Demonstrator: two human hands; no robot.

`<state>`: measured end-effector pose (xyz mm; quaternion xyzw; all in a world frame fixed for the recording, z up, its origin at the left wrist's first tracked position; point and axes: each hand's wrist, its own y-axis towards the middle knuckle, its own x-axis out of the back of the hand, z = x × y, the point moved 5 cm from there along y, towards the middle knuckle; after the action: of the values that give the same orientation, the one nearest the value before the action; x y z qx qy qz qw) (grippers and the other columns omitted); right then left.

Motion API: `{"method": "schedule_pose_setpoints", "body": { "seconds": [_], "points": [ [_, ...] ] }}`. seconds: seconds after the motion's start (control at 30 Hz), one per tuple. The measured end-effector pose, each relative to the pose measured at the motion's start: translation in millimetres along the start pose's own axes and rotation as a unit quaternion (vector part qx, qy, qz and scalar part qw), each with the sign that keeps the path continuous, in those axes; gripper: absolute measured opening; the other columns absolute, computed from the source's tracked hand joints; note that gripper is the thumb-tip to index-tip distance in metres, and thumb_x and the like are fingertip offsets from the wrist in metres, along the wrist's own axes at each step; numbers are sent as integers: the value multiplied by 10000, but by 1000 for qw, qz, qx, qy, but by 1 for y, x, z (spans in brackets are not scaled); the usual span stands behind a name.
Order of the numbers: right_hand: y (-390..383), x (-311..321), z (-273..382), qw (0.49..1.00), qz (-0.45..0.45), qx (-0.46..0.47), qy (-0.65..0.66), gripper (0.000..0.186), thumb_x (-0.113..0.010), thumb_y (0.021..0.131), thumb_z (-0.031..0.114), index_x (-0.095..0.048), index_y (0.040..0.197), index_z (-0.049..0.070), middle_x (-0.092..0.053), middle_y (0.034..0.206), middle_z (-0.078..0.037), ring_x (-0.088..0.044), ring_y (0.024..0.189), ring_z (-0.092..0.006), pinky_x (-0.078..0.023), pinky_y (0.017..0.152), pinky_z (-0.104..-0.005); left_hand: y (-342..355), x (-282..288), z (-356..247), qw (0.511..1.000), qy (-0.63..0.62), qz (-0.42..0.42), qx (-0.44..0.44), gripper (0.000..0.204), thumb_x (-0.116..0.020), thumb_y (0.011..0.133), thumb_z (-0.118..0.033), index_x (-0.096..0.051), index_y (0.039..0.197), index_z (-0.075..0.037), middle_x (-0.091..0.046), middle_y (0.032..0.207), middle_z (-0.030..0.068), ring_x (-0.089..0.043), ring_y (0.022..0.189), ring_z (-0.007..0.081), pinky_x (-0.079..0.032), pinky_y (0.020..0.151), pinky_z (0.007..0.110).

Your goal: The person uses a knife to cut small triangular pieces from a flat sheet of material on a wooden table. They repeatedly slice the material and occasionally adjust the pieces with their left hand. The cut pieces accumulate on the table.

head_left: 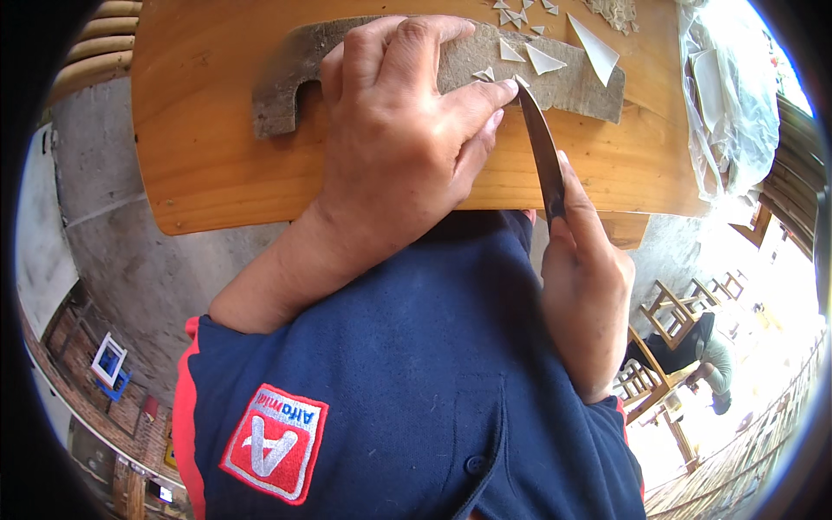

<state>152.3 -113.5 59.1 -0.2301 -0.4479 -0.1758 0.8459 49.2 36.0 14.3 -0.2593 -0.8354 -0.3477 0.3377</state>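
Observation:
My left hand (399,113) lies over a worn grey-brown wooden board (572,87) with a curved notch at its left end. Its thumb and index finger come together at a small white piece (521,80), mostly hidden at the fingertips. In my right hand (589,269) is a knife (542,147), its dark, narrow blade pointing up and away, its tip touching that piece beside my left fingertip. The palm hides the knife's handle. Cut white triangles (544,60) rest on the board, and a larger pointed white piece (594,52) lies across its right end.
Under the board is a varnished wooden table (208,165). Several tiny white triangles (517,15) lie beyond the board, near a pale fibrous heap (614,12). A clear plastic bag (737,104) with white pieces sits at the right edge. A person (715,355) bends among wooden furniture at lower right.

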Motion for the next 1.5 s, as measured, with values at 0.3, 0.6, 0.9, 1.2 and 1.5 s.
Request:
{"method": "schedule_pose_setpoints", "body": {
  "seconds": [0.3,0.6,0.9,1.2,1.5],
  "points": [
    [-2,15,-29,993,5,-69,91,604,-564,930,-135,-612,1495,72,-773,1044,-221,-790,953,-274,-582,866,-346,14,-1,8,998,18,-56,0,235,-840,823,-128,-822,1055,-159,-703,1216,56,-587,1128,280,-443,1009,426],
    [3,15,-44,988,4,-41,150,581,-578,939,-130,-615,1485,67,-771,1078,-235,-791,958,-300,-592,870,-374,45,-4,9,995,8,92,36,163,-824,860,-135,-800,1018,-100,-738,1064,57,-631,1097,278,-481,980,427],
    [21,7,-45,990,3,107,88,588,-661,915,-61,-626,1471,128,-724,881,-206,-723,742,-354,-573,697,-449,56,-15,27,990,-72,96,80,140,-852,886,-172,-806,981,-81,-748,916,16,-653,967,166,-511,849,313],
    [43,1,-49,991,36,120,38,528,-659,926,-5,-635,1441,110,-674,745,-171,-695,663,-340,-536,618,-479,45,-2,33,960,-161,63,221,117,-824,941,-133,-797,998,-34,-735,893,-11,-626,850,51,-494,790,231],
    [38,22,-58,995,-25,31,90,438,-642,980,-5,-698,1397,115,-721,840,-178,-753,728,-268,-574,691,-385,28,-12,10,985,-75,49,149,121,-855,878,-164,-817,987,-127,-724,885,-5,-636,877,110,-523,789,291]
  ]
}}
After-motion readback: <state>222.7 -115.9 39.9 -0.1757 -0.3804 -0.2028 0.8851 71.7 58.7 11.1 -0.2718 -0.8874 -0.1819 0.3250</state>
